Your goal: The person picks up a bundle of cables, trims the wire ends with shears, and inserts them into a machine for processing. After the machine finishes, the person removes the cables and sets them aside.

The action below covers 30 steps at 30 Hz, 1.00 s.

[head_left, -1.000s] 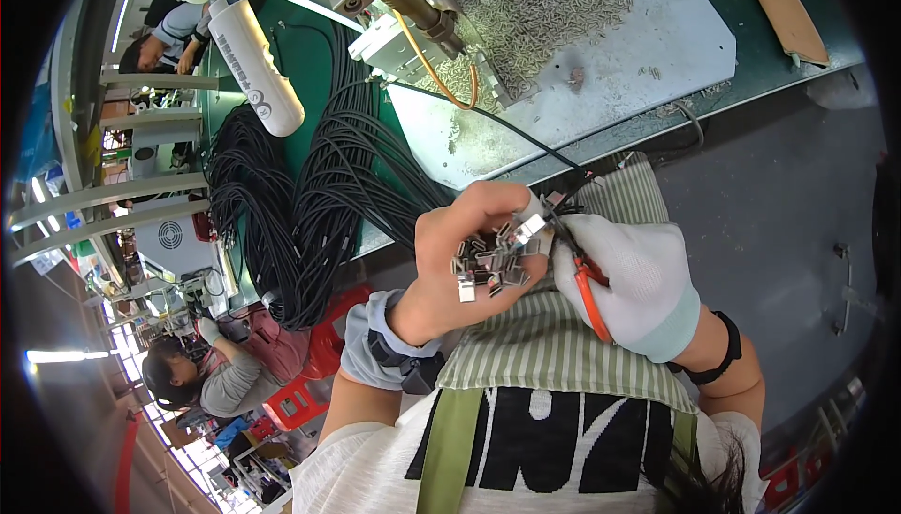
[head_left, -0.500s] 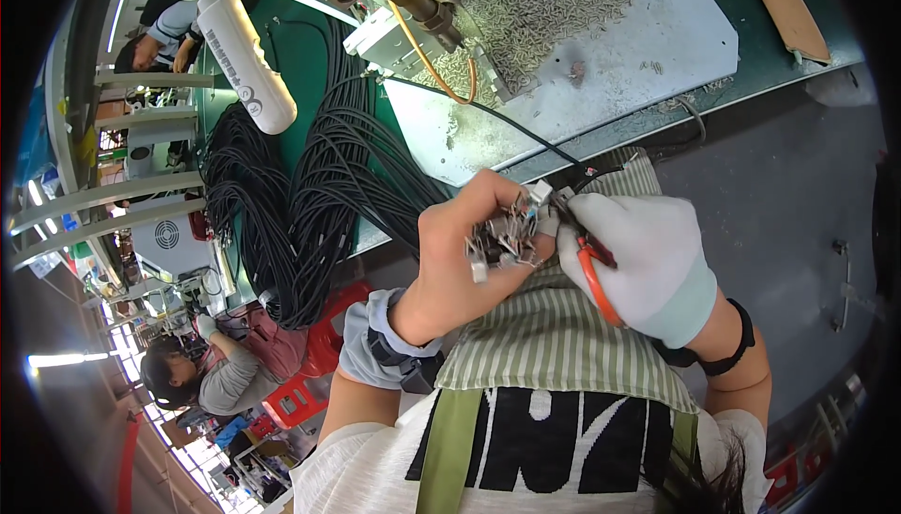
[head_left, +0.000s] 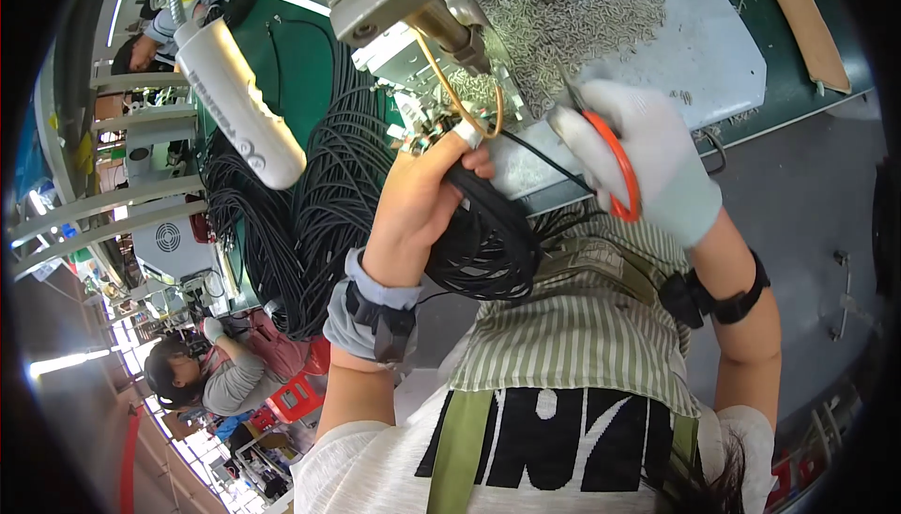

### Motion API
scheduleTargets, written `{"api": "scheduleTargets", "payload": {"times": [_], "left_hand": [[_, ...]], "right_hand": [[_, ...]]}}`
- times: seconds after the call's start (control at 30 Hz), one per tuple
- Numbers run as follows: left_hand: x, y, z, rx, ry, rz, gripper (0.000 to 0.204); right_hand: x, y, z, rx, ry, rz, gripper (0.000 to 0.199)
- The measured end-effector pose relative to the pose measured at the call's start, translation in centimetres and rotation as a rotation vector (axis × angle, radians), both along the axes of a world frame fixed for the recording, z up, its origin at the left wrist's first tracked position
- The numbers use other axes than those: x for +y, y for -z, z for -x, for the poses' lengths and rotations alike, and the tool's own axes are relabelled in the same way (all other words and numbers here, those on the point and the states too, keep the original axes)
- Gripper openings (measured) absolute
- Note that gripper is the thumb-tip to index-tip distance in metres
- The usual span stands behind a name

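My bare left hand is closed around a bundle of black cables, whose loops hang below the fist. White connectors and stripped wire ends fan out above its thumb, beside the press head of a bench machine. A white glove covers my right hand, which grips orange-handled cutters with their grey pointed jaws up and to the left. One black cable runs from near the machine toward the right hand; whether the fingers touch it I cannot tell.
Small silvery metal pieces litter the white plate. Long black cables lie on the green table under a white tube lamp. A brown strip rests far right. Two people sit at the left.
Both hands have moved up and away from my lap, and apart. The left now holds the bundle by the machine, with the cable loops showing; the right still has the cutters.
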State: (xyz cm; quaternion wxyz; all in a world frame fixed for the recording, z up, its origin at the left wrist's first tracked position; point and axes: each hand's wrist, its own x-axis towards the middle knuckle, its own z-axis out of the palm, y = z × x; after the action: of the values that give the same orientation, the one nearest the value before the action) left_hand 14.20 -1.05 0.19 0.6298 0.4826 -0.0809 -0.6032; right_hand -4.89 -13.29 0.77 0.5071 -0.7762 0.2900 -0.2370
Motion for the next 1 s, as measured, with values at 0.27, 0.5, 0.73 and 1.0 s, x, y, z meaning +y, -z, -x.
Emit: {"api": "scheduleTargets", "payload": {"times": [0.27,0.5,0.73,1.0], "left_hand": [[-3.0,0.6,-1.2,-0.371,0.111,0.013,0.020],[-3.6,-1.0,-0.7,-0.826,0.158,0.030,0.020],[-3.5,-0.2,-1.4,-0.940,0.191,0.000,0.022],[-3.5,-0.6,-0.4,-0.916,0.135,0.014,0.024]], "right_hand": [[-3.4,-0.5,-4.3,0.021,-0.164,-0.549,0.027],[-3.5,0.8,-4.7,0.028,-0.234,-0.095,0.027],[-3.6,0.3,-4.6,-0.018,-0.228,-0.491,0.028],[-3.9,1.5,-4.4,-0.125,-0.275,-0.431,0.028]]}}
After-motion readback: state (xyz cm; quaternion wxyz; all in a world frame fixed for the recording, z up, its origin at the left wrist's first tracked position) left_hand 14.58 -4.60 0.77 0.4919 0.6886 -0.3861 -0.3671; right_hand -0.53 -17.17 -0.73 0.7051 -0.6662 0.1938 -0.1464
